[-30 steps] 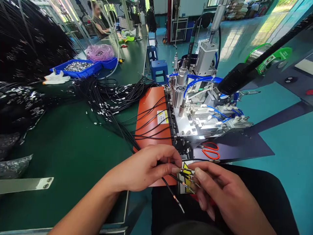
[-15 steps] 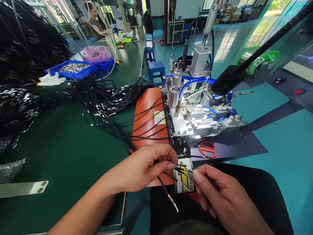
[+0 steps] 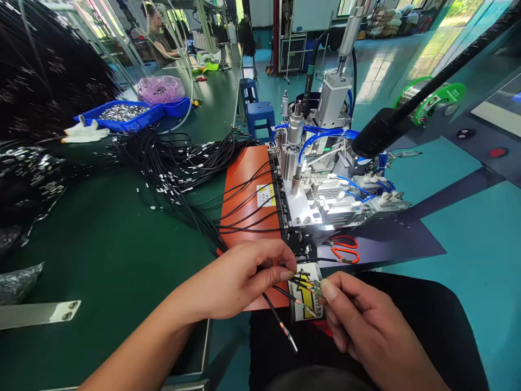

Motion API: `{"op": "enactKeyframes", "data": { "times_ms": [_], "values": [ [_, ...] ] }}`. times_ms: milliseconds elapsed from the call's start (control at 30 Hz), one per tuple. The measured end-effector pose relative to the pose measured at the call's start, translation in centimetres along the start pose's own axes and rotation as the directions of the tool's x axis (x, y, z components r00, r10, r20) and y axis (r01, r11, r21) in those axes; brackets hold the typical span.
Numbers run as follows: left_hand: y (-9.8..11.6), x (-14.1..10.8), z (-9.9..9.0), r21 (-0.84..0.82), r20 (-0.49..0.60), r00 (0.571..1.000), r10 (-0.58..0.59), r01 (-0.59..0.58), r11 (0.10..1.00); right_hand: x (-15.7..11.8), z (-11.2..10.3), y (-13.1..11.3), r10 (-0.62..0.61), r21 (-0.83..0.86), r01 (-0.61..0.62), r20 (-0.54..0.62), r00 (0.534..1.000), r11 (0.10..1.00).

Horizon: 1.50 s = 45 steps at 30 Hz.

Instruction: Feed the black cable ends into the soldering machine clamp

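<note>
Several black cables (image 3: pixel 273 310) with stripped colored wires and small metal ends run under and through my left hand (image 3: pixel 256 277). Its thumb and forefinger pinch them over the lower edge of the orange sheet (image 3: pixel 247 187). My right hand (image 3: pixel 358 320) is closed by thumb and forefinger on the wire ends of the cables, just right of my left fingertips. Beneath the wire ends lies a white plate with a yellow arrow (image 3: pixel 306 312). One cable with a bare metal tip hangs down below my left hand.
A metal machine (image 3: pixel 325 201) with blue tubes stands beyond my hands. Red-handled scissors (image 3: pixel 345 250) lie near its base. Bundled black cables (image 3: pixel 183 163) cover part of the green table (image 3: pixel 101 244). Blue trays (image 3: pixel 130 117) hold small metal parts. A person (image 3: pixel 160 41) sits far back left.
My right thumb and fingers have shifted very slightly at the wire ends. My left hand looks the same.
</note>
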State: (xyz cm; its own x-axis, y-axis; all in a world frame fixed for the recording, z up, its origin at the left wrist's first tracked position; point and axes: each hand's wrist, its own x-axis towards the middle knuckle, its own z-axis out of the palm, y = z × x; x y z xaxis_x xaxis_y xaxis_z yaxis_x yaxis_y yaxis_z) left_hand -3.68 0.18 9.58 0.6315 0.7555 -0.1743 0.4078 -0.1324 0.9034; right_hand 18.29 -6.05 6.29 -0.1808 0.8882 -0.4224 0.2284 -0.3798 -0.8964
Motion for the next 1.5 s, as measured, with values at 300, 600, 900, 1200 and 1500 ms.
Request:
{"op": "enactKeyframes", "data": {
  "times_ms": [300, 600, 900, 1200, 1500],
  "values": [
    [0.1, 0.1, 0.2, 0.0, -0.052, 0.999, 0.005, -0.005, 1.0, -0.6, -0.2, 1.8, -0.491, -0.345, 0.462, 0.003, 0.871, 0.817],
    [0.2, -0.2, -0.4, -0.153, 0.053, 0.998, -0.028, 0.036, 0.988, -0.5, 0.7, 0.5, -0.246, -0.235, 0.235, -0.016, 0.969, 0.943],
    [0.3, -0.1, -0.3, -0.06, 0.009, 1.0, -0.014, 0.015, 0.998, -0.4, 1.0, -0.1, -0.019, -0.016, 0.019, -0.012, 1.0, 1.0],
    [0.3, 0.1, 0.0, -0.062, -0.041, 0.999, -0.018, 0.016, 0.998, -0.6, 0.7, 0.8, -0.291, -0.263, 0.341, 0.209, 0.933, 0.902],
    [0.4, 0.2, 0.1, -0.062, -0.049, 0.999, -0.013, 0.01, 0.998, -1.0, 1.4, 0.5, -0.111, -0.076, 0.127, 0.181, 0.977, 0.989]
  ]
}}
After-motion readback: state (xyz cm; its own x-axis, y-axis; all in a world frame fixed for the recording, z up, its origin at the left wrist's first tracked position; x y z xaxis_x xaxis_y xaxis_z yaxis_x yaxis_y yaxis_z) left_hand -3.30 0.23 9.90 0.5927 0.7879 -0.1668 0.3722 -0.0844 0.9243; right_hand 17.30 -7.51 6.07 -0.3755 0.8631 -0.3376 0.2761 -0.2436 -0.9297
